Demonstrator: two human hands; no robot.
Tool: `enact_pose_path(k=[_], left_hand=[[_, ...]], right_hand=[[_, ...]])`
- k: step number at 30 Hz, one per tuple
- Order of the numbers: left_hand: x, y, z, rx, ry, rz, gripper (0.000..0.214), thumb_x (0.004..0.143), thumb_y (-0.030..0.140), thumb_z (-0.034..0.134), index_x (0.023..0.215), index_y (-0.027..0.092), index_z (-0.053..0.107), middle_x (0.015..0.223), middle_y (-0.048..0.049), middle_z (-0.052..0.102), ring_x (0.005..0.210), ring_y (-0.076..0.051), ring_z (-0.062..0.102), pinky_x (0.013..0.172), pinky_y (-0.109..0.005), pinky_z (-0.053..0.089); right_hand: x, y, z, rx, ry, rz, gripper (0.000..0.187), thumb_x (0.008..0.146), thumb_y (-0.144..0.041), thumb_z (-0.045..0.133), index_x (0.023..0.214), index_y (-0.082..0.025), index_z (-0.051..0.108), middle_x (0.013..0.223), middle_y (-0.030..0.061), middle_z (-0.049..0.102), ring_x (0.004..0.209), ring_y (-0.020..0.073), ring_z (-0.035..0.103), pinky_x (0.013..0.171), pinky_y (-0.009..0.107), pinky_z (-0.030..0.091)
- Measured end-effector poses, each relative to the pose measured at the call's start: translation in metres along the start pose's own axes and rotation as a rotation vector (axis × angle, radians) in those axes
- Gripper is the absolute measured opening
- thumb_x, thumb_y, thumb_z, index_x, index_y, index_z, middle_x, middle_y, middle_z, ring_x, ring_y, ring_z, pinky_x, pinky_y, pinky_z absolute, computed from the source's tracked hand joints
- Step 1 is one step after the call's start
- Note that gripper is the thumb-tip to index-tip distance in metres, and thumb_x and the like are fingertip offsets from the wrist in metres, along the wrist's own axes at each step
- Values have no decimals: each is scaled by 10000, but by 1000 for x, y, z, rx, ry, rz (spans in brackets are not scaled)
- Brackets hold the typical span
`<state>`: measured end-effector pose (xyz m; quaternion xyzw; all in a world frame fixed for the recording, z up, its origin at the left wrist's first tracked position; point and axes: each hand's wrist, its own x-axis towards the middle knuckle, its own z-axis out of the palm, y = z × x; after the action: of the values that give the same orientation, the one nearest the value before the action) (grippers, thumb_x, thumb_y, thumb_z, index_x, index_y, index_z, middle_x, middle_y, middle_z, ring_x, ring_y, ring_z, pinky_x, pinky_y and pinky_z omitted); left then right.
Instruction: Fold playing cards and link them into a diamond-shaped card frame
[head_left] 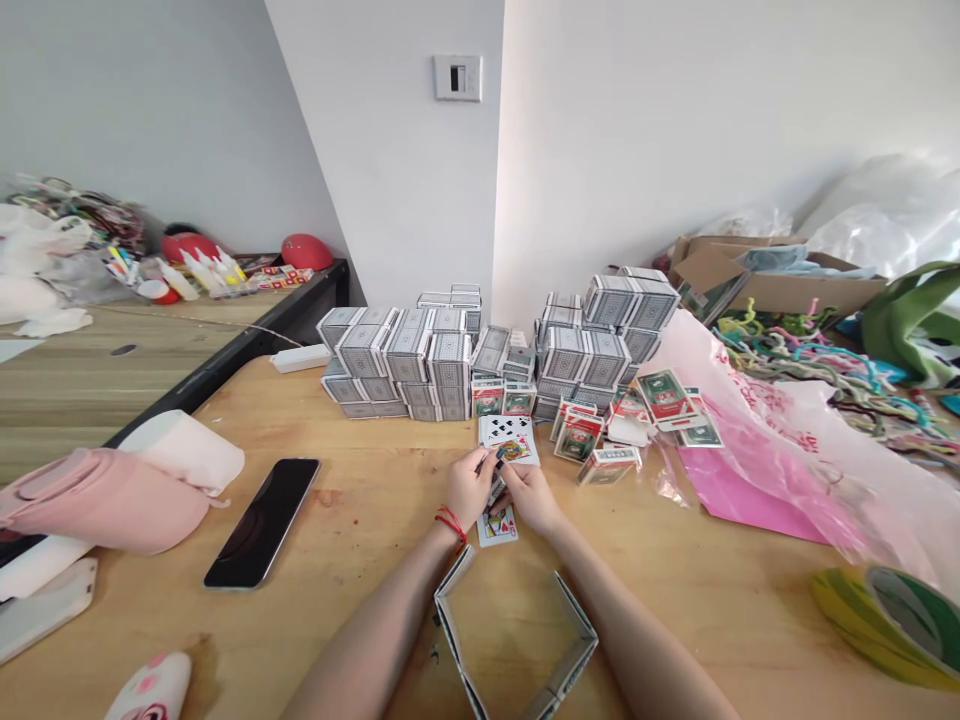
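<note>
My left hand and my right hand meet at the middle of the wooden table, both closed on a small fan of playing cards held face up. A red string bracelet circles my left wrist. One loose card lies face up on the table just under my hands. Between my forearms, close to me, stands a ring of cards set on edge.
Stacks of boxed card decks line the wall, with loose decks to the right. A black phone and a pink cloth lie left. Pink plastic bag, coloured cords and cardboard box sit right.
</note>
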<state>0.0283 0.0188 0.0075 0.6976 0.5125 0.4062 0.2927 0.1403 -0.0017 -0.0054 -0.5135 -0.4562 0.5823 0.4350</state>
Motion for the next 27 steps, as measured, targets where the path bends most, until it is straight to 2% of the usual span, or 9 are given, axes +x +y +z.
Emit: enact_pose_path(k=[6,11,16,19,22,27], left_hand=[[1,-2,1,93,26,-5,317,844,339,391,735,159,626,673,-46,652,596,-131,572,549,-209,380],[2,0,-1,-4,33,-60,355,869,324,332,789,159,637,727,-57,672,638,-138,596,584,-217,411],[3,1,-2,-94,23,-65,342,860,356,355,820,160,631,759,-53,669,668,-142,598,600,-227,428],[4,0,-3,-119,-34,-29,260,822,356,438,855,166,612,811,-44,663,694,-139,591,621,-227,432],[4,-2,-2,-114,-81,-21,237,812,350,454,867,169,595,829,-42,655,705,-140,586,633,-233,433],[3,-3,1,-30,-44,-4,238,824,360,421,780,170,558,738,-29,623,687,-143,567,621,-238,412]], right_hand=[[-2,4,2,-112,-1,-28,442,770,-582,379,680,-164,489,493,1,576,410,166,598,367,233,437],[-8,-2,2,-133,-49,-108,333,819,-487,354,710,-189,455,547,-1,580,414,152,583,406,253,458],[-8,-2,2,-81,-10,-168,275,843,-416,332,836,-193,492,713,29,584,490,148,579,469,282,485],[-5,2,0,-161,70,-264,260,850,-395,337,805,-194,495,722,34,556,613,170,566,535,286,480],[-3,4,-3,-279,120,-339,242,852,-359,339,744,-193,477,680,22,524,632,167,518,580,286,452],[-4,0,-3,-297,110,-326,255,850,-357,332,690,-196,449,640,6,505,596,154,477,561,266,410]])
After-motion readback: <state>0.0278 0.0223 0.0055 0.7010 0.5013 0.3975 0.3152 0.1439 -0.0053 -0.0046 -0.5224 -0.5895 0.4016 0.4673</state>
